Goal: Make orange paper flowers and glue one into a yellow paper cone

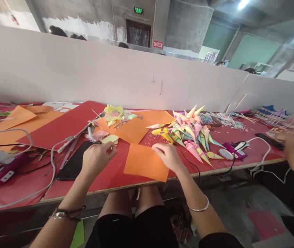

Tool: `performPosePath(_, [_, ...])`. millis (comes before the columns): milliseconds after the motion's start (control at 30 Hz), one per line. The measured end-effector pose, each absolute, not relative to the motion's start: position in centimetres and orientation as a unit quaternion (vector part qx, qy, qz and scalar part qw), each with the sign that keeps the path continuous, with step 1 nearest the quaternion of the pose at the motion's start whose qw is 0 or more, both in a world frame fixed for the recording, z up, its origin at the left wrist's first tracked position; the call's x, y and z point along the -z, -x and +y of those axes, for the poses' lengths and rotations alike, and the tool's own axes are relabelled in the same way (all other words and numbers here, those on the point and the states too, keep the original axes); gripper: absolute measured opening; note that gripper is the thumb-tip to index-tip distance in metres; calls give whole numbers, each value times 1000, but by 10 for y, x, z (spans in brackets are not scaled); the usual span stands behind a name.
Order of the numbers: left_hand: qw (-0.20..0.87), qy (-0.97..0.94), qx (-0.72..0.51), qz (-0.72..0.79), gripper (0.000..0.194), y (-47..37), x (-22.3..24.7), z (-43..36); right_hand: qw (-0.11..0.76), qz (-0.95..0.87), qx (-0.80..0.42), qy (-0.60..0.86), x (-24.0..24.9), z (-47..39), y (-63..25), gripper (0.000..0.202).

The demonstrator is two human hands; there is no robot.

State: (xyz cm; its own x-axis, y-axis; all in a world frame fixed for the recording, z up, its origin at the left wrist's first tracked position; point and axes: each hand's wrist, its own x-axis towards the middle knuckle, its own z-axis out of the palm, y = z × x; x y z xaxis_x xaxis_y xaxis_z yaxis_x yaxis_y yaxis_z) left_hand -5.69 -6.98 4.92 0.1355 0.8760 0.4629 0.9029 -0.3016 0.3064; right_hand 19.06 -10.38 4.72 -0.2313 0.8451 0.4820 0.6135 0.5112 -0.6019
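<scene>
A roughly square orange sheet (143,161), without a clear long axis, is on the near side of the yellow glue gun (164,133), slightly left. The right hand (169,157), the nearer one, curls over its far right part; whether it pinches paper cannot be told. The left hand (97,156), loosely fisted, seemingly empty, is well left of the gun, the sheet to its right.

Green "EXIT" sign (138,10), red Chinese-lettered sign (158,44)

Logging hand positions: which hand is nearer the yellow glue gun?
Right. The right hand is close, on the near side of the yellow glue gun; the left hand is farther off, to its left.
</scene>
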Motion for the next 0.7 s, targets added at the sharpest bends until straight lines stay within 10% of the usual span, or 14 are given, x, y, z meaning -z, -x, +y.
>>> performPosePath(200, [-448,711,371,-395,51,40,-21,-88,511,-652,-216,516,-29,-93,-191,28])
performPosePath(500, [-423,646,415,-481,40,6,-15,-103,508,-666,-95,538,-14,-111,-155,25])
performPosePath(700, [-465,654,419,-426,44,3,-31,-111,445,-721,-362,389,-27,-127,-138,33])
